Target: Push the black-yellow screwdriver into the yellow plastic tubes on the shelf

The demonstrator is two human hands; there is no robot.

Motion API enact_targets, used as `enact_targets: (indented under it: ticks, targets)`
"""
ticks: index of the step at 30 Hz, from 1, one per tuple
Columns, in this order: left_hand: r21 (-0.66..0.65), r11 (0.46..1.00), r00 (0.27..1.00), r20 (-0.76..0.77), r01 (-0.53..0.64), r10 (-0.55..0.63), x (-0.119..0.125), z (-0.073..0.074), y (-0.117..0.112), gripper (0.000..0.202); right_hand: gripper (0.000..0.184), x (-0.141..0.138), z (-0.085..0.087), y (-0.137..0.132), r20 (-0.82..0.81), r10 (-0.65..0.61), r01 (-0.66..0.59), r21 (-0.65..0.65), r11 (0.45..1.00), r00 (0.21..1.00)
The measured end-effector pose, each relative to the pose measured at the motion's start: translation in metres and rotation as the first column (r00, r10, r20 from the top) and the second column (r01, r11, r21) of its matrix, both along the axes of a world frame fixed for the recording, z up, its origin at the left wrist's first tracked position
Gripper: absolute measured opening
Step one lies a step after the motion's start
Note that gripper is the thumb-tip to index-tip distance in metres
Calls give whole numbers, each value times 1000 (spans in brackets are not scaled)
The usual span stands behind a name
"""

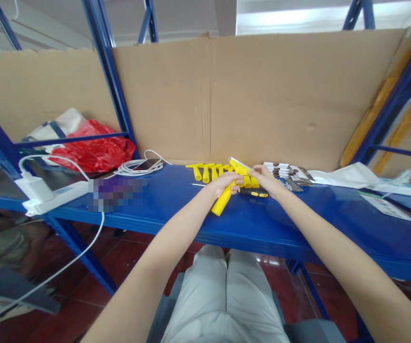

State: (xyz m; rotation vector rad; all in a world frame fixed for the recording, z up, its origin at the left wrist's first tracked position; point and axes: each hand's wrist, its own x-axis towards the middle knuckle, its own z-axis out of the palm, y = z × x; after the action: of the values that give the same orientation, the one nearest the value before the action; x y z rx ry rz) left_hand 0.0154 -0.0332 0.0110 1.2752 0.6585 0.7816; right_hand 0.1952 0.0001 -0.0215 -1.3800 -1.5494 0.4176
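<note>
My left hand [225, 184] is wrapped round the handle of a yellow scraper [221, 202], whose handle points down toward the table's front edge. At the scraper's upper end, a pale metallic strip lies along its wide head. The fingers of my right hand [266, 181] close on that head from the right; the fingertips are partly hidden. Behind my hands stands a row of similar yellow scraper handles [205, 173], some covered by my hands. A screwdriver [258, 192] with a black and yellow grip lies beneath my hands, its thin shaft sticking out to the left.
Several blades with white and brown wrappers [286, 172] lie right of my hands, beside a white plastic sheet [348, 174]. To the left are a coiled white cable [139, 166], a power strip [62, 196] and a red bag [93, 145]. Cardboard [262, 95] walls the back of the blue table [176, 200].
</note>
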Motion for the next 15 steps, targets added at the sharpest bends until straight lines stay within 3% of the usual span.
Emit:
enact_targets:
  ticks: [5,8,10,13,15]
  targets:
    - [-18,999,999,23,-47,47,0,1,0,22,46,6,11,-4,226,-83,60,106,993,971]
    - [-31,997,998,16,-64,64,0,2,0,22,37,22,26,-14,368,-111,71,119,990,923]
    - [-43,995,996,8,-87,88,0,2,0,22,31,36,34,-24,441,22,-12,-26,1000,897]
    - [-60,990,991,3,-131,131,0,1,1,23,31,53,37,-34,510,271,-138,-284,949,816]
    - [-67,986,988,-5,-151,151,1,0,3,25,33,58,33,-34,561,291,-150,-283,947,775]
